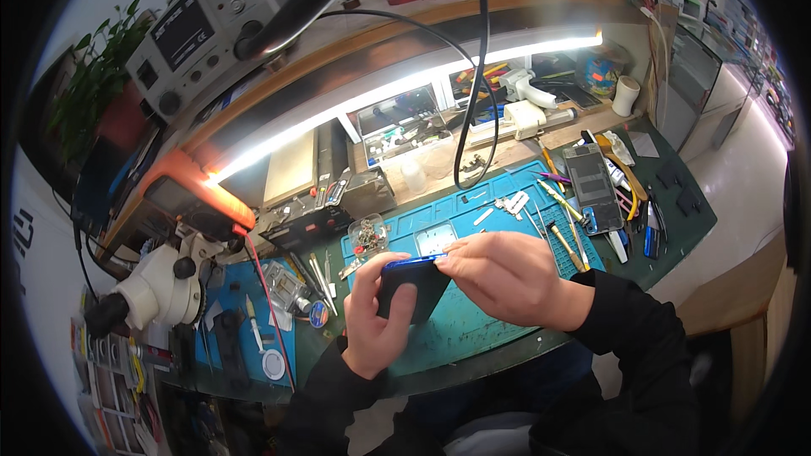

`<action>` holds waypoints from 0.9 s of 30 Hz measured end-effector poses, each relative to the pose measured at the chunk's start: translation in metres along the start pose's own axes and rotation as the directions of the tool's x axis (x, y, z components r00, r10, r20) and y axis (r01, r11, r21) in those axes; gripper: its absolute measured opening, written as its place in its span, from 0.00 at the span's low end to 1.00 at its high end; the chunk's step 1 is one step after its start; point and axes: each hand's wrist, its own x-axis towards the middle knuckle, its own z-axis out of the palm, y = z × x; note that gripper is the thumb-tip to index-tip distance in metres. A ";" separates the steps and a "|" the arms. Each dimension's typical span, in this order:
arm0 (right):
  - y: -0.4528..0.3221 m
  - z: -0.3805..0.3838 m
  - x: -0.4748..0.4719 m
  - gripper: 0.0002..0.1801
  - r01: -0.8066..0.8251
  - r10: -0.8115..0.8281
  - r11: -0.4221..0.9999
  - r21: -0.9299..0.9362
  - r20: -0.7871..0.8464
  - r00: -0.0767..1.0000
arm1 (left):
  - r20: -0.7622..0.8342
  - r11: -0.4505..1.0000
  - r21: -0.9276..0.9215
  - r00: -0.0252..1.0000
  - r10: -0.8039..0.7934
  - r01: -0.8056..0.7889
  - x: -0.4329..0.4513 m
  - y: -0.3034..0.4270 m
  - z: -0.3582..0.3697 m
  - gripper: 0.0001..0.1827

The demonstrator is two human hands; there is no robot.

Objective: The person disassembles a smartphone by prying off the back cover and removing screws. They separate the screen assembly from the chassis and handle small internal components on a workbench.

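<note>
A dark smartphone [413, 290] with a shiny blue edge is held tilted above the blue work mat [469, 345]. My left hand [378, 329] grips it, the thumb lying across the dark face and the fingers on the far side. At the upper right corner, my right hand [510, 275] pinches the blue edge between thumb and fingertips. Whether anything small sits between those fingertips is hidden. Behind the phone, a white tray [436, 237] with small parts rests on the mat, and a clear box [369, 234] of screws or small parts stands to its left.
An opened phone [592, 187] lies at the right among tweezers, brushes and screwdrivers. On the left stand a microscope [155, 291] and an orange multimeter [199, 196] with a red lead. A black cable [483, 76] hangs over the bench. A power supply [209, 31] occupies the shelf.
</note>
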 end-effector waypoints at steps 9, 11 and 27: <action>-0.041 -0.013 0.016 0.13 -0.032 0.031 0.999 0.011 0.116 0.993 | -0.266 0.997 0.029 0.962 -0.058 0.068 -0.019 0.023 0.027 0.16; -0.049 -0.013 0.014 0.14 -0.007 0.007 1.000 -0.005 0.106 0.994 | -0.303 0.998 -0.023 0.951 -0.062 0.058 -0.023 0.029 0.031 0.16; -0.086 -0.012 -0.003 0.18 0.024 -0.018 0.996 -0.083 0.064 0.998 | -0.406 0.996 0.070 0.910 0.082 -0.058 -0.040 0.020 0.037 0.14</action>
